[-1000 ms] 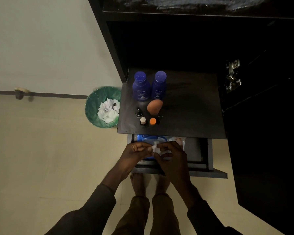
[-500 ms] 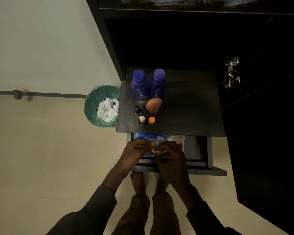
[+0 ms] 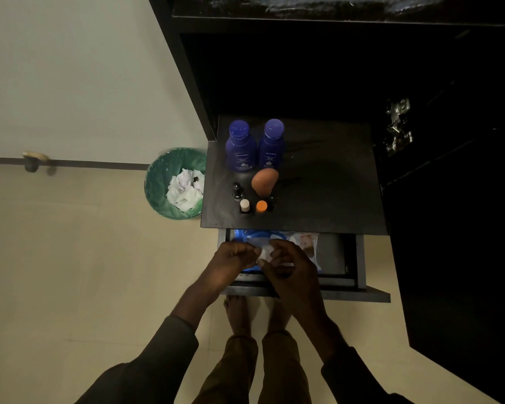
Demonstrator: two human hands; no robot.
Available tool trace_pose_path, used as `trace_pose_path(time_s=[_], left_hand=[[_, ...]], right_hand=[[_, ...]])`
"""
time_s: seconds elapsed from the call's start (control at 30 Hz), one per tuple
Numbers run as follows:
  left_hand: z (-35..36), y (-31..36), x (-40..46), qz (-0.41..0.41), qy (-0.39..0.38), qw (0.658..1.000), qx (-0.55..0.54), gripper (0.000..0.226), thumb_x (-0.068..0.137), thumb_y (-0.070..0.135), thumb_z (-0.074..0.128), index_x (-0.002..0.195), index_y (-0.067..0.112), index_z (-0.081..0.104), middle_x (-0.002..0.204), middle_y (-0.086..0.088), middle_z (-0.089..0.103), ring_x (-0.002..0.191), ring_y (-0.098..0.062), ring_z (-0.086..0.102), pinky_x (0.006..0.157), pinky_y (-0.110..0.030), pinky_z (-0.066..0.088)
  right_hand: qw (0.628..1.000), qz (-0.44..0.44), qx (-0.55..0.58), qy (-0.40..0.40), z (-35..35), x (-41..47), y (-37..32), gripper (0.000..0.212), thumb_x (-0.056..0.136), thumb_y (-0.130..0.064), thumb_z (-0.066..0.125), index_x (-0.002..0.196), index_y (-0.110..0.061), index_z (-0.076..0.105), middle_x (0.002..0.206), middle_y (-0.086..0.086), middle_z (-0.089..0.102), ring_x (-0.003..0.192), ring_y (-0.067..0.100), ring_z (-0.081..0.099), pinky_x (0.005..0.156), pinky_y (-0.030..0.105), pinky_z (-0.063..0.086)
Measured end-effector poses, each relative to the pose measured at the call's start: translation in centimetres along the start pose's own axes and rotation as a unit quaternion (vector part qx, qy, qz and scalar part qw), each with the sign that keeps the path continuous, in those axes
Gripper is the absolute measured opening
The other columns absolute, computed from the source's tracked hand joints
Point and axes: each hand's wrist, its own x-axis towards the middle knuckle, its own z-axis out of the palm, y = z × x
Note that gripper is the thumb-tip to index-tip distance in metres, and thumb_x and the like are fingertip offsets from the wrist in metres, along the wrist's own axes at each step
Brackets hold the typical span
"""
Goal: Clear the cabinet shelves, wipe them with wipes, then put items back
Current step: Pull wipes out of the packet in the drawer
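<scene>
Both hands work over the open drawer (image 3: 353, 263) below the dark cabinet shelf (image 3: 327, 185). My left hand (image 3: 231, 259) and my right hand (image 3: 289, 265) pinch a small white wipe (image 3: 265, 252) between their fingertips, above a blue wipes pack (image 3: 257, 236) lying in the drawer. On the shelf stand two blue Nivea bottles (image 3: 241, 147) (image 3: 271, 144), an orange egg-shaped sponge (image 3: 264, 180) and three small bottles: a black one (image 3: 236, 191), a white-capped one (image 3: 244, 205) and an orange-capped one (image 3: 261, 206).
A green bin (image 3: 158, 182) with crumpled white wipes stands on the tiled floor left of the cabinet. A second clear packet (image 3: 306, 243) lies in the drawer's middle. An open dark cabinet door with a metal hinge (image 3: 397, 126) fills the right side. My bare feet stand under the drawer.
The two hands have shifted slightly on the white wipe, working it between the fingertips. The bottles and the drawer have not moved.
</scene>
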Motion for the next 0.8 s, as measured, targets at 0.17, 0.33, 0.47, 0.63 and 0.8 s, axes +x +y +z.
trace_pose_path(time_s=[0.17, 0.33, 0.47, 0.63, 0.8], left_hand=[[0.7, 0.1, 0.6, -0.020, 0.016, 0.998, 0.053, 0.019, 0.094, 0.017, 0.062, 0.107, 0.004, 0.069, 0.100, -0.006, 0.069, 0.086, -0.012, 0.065, 0.076, -0.011, 0.052], [0.3, -0.5, 1.4, 0.009, 0.044, 0.987, 0.152, 0.020, 0.084, 0.023, 0.076, 0.101, 0.014, 0.070, 0.100, 0.001, 0.072, 0.092, -0.014, 0.070, 0.078, -0.017, 0.055], [0.0, -0.3, 0.9, 0.031, 0.070, 0.984, 0.162, 0.014, 0.091, 0.026, 0.067, 0.101, 0.017, 0.071, 0.099, 0.004, 0.073, 0.086, -0.006, 0.070, 0.073, -0.014, 0.053], [0.2, 0.0, 0.4, 0.035, 0.030, 0.979, 0.197, 0.018, 0.097, 0.027, 0.058, 0.102, 0.017, 0.073, 0.097, 0.008, 0.071, 0.084, 0.000, 0.066, 0.076, -0.014, 0.049], [0.2, 0.3, 0.0, 0.071, 0.012, 0.967, 0.246, 0.023, 0.100, 0.019, 0.052, 0.107, 0.013, 0.073, 0.098, 0.008, 0.067, 0.090, -0.005, 0.066, 0.079, -0.013, 0.049]], right_hand=[[0.998, -0.042, -0.046, 0.013, 0.5, -0.2, 0.6, 0.039, 0.080, -0.021, 0.079, 0.114, -0.010, 0.065, 0.113, 0.003, 0.064, 0.099, 0.002, 0.055, 0.090, 0.026, 0.051], [0.998, -0.033, -0.043, -0.012, 0.5, -0.2, 0.9, 0.035, 0.082, -0.009, 0.075, 0.115, -0.006, 0.062, 0.116, 0.004, 0.062, 0.093, -0.015, 0.046, 0.083, -0.003, 0.036], [0.998, -0.012, -0.064, -0.024, 0.3, 0.2, 1.5, 0.042, 0.087, -0.015, 0.069, 0.127, -0.017, 0.055, 0.124, -0.001, 0.056, 0.095, -0.008, 0.048, 0.080, 0.000, 0.038], [0.993, -0.025, -0.104, -0.045, 0.1, 0.5, 1.3, 0.046, 0.094, -0.030, 0.061, 0.138, -0.029, 0.046, 0.118, -0.016, 0.041, 0.105, -0.004, 0.040, 0.077, 0.002, 0.032], [0.989, -0.029, -0.123, -0.073, 0.0, 0.9, 1.5, 0.037, 0.094, -0.033, 0.059, 0.129, -0.025, 0.052, 0.129, -0.004, 0.049, 0.115, 0.007, 0.048, 0.087, 0.008, 0.033]])
